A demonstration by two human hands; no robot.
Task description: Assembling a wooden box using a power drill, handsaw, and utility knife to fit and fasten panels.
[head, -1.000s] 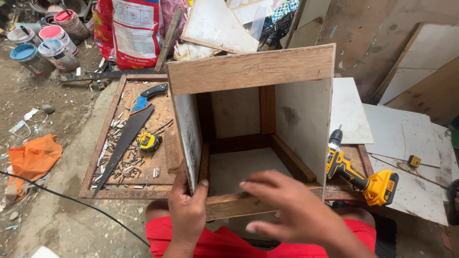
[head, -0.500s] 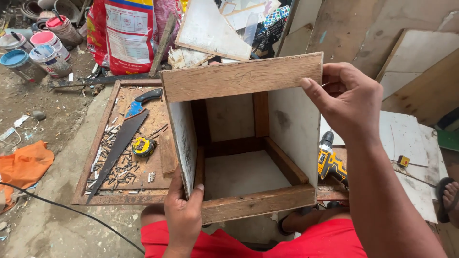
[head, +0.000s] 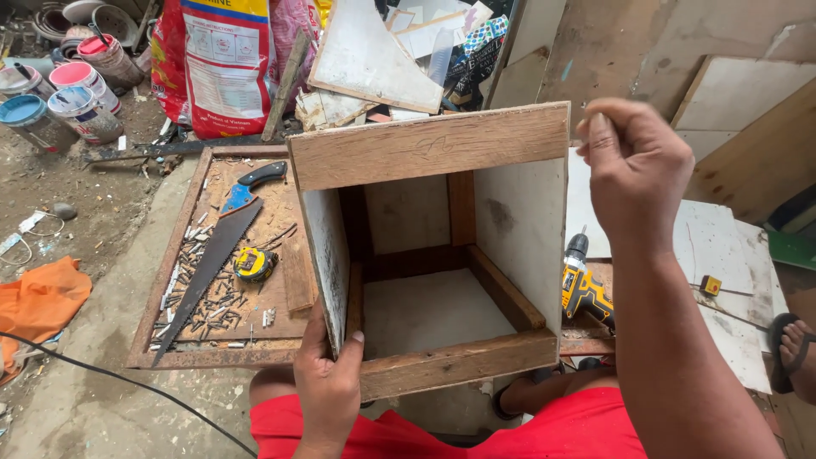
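An open wooden box frame [head: 433, 149] with white side panels stands in front of me on a low work board. My left hand [head: 327, 382] grips the lower edge of the box's left white panel [head: 327, 255] at the near corner. My right hand [head: 633, 170] hovers just right of the box's top right corner, fingers curled into a loose fist with thumb and forefinger pinched; nothing in it can be made out. It is apart from the wood.
A hand saw [head: 217, 255], a yellow tape measure [head: 255, 263] and several loose nails lie on the board [head: 170, 280] left of the box. A yellow cordless drill [head: 582, 289] lies at its right. Paint cans [head: 59, 98], a red sack [head: 225, 64], an orange cloth [head: 38, 302] and a black cable [head: 127, 382] are around.
My right hand rose from the near edge to the box's top right corner, gripped it, then let go and closed beside it. The left hand stays on the left panel.
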